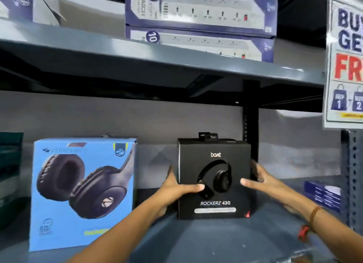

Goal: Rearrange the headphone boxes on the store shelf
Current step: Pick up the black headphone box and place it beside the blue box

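Black headphone box (214,179) is stood upright on the lower shelf (196,241), front face outward, right of the blue headphone box (82,192) with a clear gap between. It is clasped at both side edges: left hand (176,188) on the left edge, thumb across the front; right hand (261,181) on the right edge, fingers spread. Box is centred between the hands, neither nearer. Whether it is lifted or resting cannot be told. A sideways slide toward the blue box looks likely.
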### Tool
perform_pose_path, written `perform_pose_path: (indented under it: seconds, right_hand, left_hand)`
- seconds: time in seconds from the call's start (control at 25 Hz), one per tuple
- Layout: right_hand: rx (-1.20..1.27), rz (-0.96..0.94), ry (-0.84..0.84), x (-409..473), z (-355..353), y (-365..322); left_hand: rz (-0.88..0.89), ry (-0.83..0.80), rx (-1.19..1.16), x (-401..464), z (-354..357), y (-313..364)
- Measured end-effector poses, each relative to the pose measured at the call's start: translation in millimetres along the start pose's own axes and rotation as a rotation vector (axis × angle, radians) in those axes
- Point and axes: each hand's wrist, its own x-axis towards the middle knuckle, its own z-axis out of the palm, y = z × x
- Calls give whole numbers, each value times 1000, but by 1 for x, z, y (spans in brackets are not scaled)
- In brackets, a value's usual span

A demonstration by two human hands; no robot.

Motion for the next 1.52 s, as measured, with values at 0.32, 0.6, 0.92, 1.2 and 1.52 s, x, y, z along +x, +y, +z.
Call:
perform_pose_path:
  seconds: [0.32, 0.6, 0.92, 1.2, 1.52]
  right_hand:
    - [154, -18, -256, 33, 2, 17]
    - [164, -62, -222, 36, 5, 15]
    - [138, -67, -211, 26, 4, 14]
    - [120, -85, -211, 13, 1, 14]
    - [205, -78, -219, -5, 5, 6]
  left_hand:
    - [-8, -65, 117, 25, -1, -15]
    - [7, 122, 145, 21, 8, -18]
    - [31, 182, 137, 2, 16, -12]
    - [38, 209, 195, -11, 17, -10]
    - [-44, 90, 157, -25, 14, -7]
